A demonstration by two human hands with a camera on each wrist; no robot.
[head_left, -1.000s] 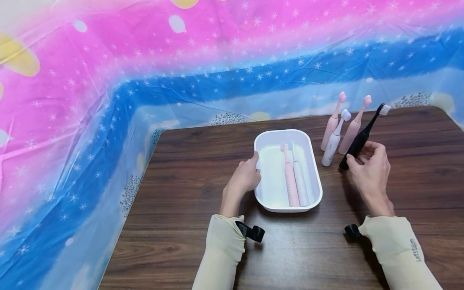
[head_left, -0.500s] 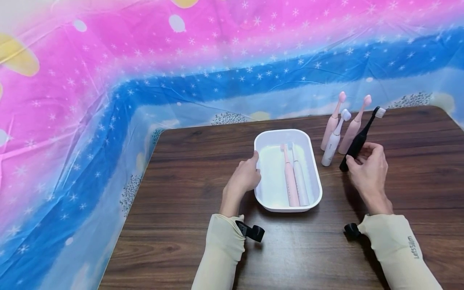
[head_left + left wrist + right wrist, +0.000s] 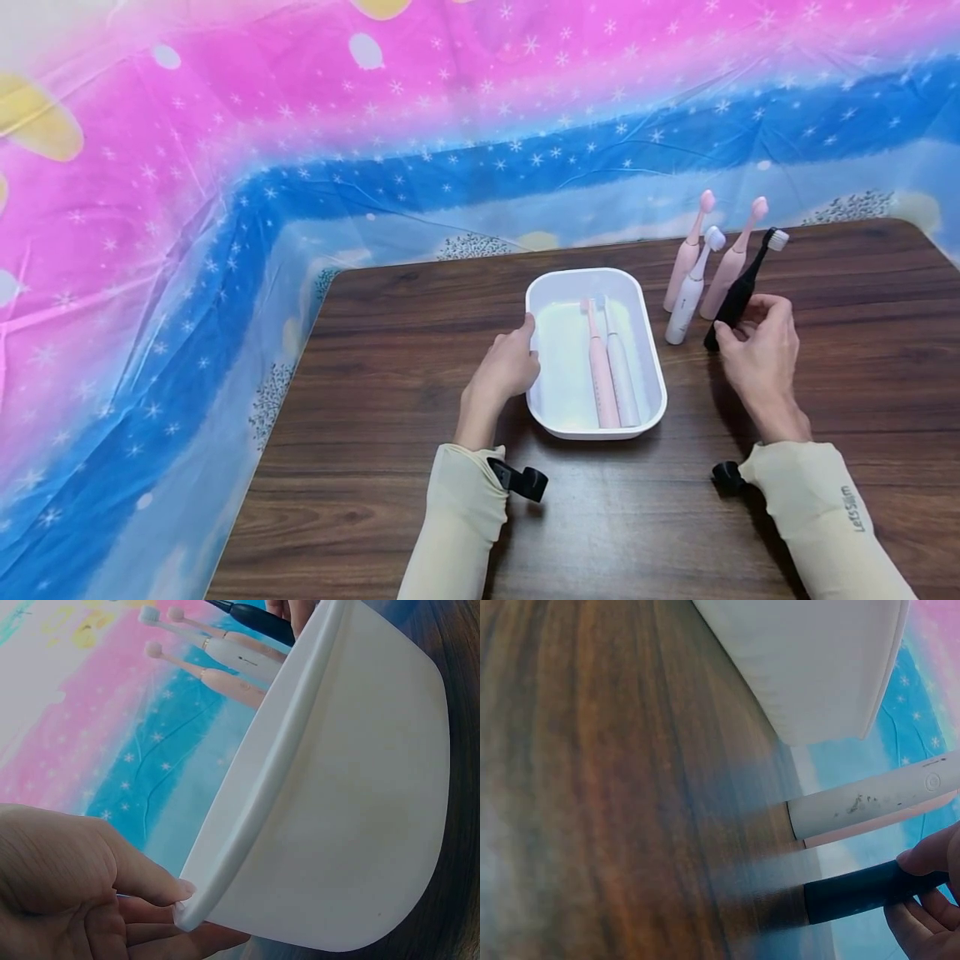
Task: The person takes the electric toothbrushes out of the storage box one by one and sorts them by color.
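Observation:
My left hand (image 3: 504,364) pinches the left rim of a white plastic tub (image 3: 582,434), thumb on the rim and fingers against the outer wall. Inside the tub lie a pink electric toothbrush (image 3: 603,387) and a white electric toothbrush (image 3: 622,383), side by side along its right half. To the right, my right hand (image 3: 767,354) holds a black electric toothbrush (image 3: 736,302) by its handle, nearly upright, base at the tabletop. The right wrist view shows thumb and fingertips pinching the dark handle (image 3: 847,896).
Left of the black toothbrush stand a white electric toothbrush (image 3: 686,307) and two pink ones, one behind it (image 3: 682,271) and another (image 3: 724,279) right beside the black handle. The dark wooden table (image 3: 360,400) ends at a patterned cloth backdrop (image 3: 420,167).
The black toothbrush has tipped more upright, its brush head swinging left toward the standing ones, while the right hand has shifted slightly left. The left hand and tub stay in place.

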